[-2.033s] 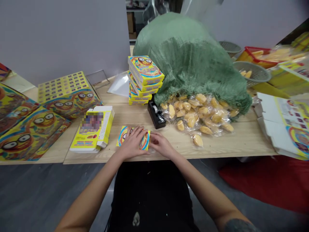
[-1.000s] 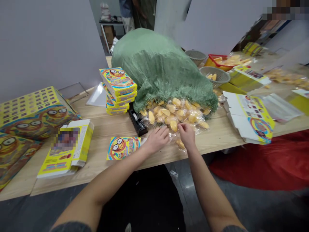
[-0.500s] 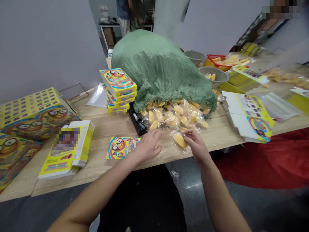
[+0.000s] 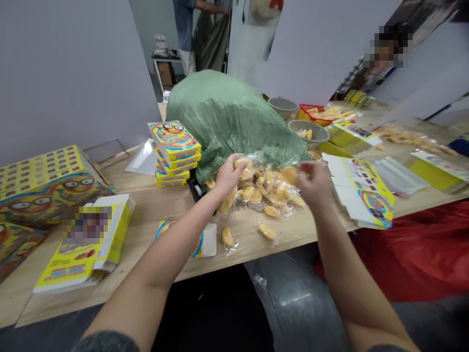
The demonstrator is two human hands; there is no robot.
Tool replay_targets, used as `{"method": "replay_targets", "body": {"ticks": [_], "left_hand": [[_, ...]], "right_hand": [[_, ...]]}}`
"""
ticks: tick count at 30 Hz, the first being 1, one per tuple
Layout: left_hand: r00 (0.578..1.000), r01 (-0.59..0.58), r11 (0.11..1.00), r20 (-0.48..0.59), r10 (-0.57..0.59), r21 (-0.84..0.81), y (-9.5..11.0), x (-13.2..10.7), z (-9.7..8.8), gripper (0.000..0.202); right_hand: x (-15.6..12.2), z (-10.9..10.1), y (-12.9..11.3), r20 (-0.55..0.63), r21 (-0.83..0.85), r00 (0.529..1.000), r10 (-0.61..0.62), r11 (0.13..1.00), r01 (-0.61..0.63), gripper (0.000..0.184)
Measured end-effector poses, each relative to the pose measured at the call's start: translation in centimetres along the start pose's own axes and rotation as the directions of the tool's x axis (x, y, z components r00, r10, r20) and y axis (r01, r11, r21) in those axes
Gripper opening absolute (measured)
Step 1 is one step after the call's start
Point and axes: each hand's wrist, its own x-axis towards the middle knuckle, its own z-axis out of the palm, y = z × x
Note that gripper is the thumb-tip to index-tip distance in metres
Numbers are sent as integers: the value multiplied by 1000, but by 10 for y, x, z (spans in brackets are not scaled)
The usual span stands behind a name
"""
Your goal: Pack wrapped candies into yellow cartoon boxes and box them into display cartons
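Observation:
A heap of yellow oval pieces in clear wrappers [image 4: 252, 194] spills from the mouth of a green woven sack [image 4: 234, 112]. At the heap's upper left, my left hand [image 4: 229, 175] is closed on a wrapped yellow piece [image 4: 245, 167]. My right hand [image 4: 317, 185], slightly blurred, pinches another wrapped yellow piece [image 4: 289, 174] at the heap's right side. Two single wrapped pieces, one left [image 4: 227, 236] and one right [image 4: 266, 231], lie nearer the table edge. A small printed box [image 4: 197, 247] with a white flap lies partly hidden beneath my left forearm.
Stacked yellow boxes [image 4: 174, 142] stand left of the sack, by a black tape dispenser [image 4: 198, 189]. Larger cartons [image 4: 40, 195] and an open box [image 4: 86, 244] occupy the left. Baskets [image 4: 309, 133] and an opened carton [image 4: 361, 190] are at right. Other people [image 4: 185, 29] are beyond.
Both hands have moved forward from the table edge into the heap. The piece by my right hand was left on the table, and another wrapped piece is uncovered beside it. The view has shifted.

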Motion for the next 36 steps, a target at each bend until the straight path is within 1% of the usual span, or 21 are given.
{"method": "replay_targets", "body": {"ticks": [1,3,4,6,8,11,13,16,17,19,22,23,24,26,28,29,31,32,33,34,36], "left_hand": [[1000,-1,999,-2,0,-33,3,3,-4,36],[999,-16,996,32,19,-91,10,7,-9,31],[998,-21,991,56,29,-132,15,9,-11,29],[998,-12,971,50,24,-239,24,13,-16,25],[998,5,941,-63,-28,-339,32,19,-23,26],[948,-16,926,-300,-105,-377,42,26,-31,32],[920,-37,926,-374,-115,-375,47,27,-27,36],[923,-54,907,-366,-114,-418,53,24,-10,41],[924,-61,899,-364,-113,-434,56,25,-6,42],[901,-80,886,-414,-132,-457,60,28,-7,40],[814,-103,869,-543,-207,-485,60,38,-28,37],[805,-112,876,-560,-197,-469,59,40,-35,35],[822,-114,897,-548,-156,-426,56,39,-40,33],[908,-64,971,-418,-39,-229,48,31,-38,27],[980,33,999,-199,-24,41,38,16,-25,28],[993,72,986,-105,-56,147,33,8,-16,35],[994,107,961,3,-112,255,23,-6,-1,54],[993,104,959,26,-115,265,20,-12,3,62],[994,90,960,34,-103,264,18,-17,4,66],[996,70,961,38,-83,267,17,-22,4,67],[998,0,970,68,-17,243,18,-32,0,66]], "right_hand": [[-3,12,2,107,-96,993,-47,994,57,51],[-11,43,1,271,-139,952,-139,973,182,81],[-13,58,-2,311,-105,934,-174,971,215,93],[-12,85,-8,315,17,936,-154,987,157,101],[-4,102,-11,340,155,939,-41,988,-13,90],[5,108,-18,477,325,878,53,917,-232,58],[4,103,-30,539,490,841,48,794,-359,49],[-7,96,-52,596,644,803,30,580,-499,52],[-10,94,-57,584,656,811,33,569,-496,49],[-13,88,-57,492,663,867,77,613,-430,38],[-4,70,-29,254,585,941,223,740,-333,27],[2,63,-17,169,501,950,262,807,-312,27],[6,56,-5,94,376,959,267,883,-282,32],[11,48,11,40,28,987,153,988,-155,50],[3,49,15,196,-272,980,-34,958,88,67],[-7,53,14,332,-341,938,-97,915,215,72],[-32,65,10,579,-358,808,-108,857,371,75],[-45,71,9,649,-358,757,-73,850,388,75],[-57,76,10,670,-371,742,-29,852,369,72],[-66,80,11,650,-388,760,8,863,323,68],[-74,81,15,522,-362,852,30,912,190,59]]}}
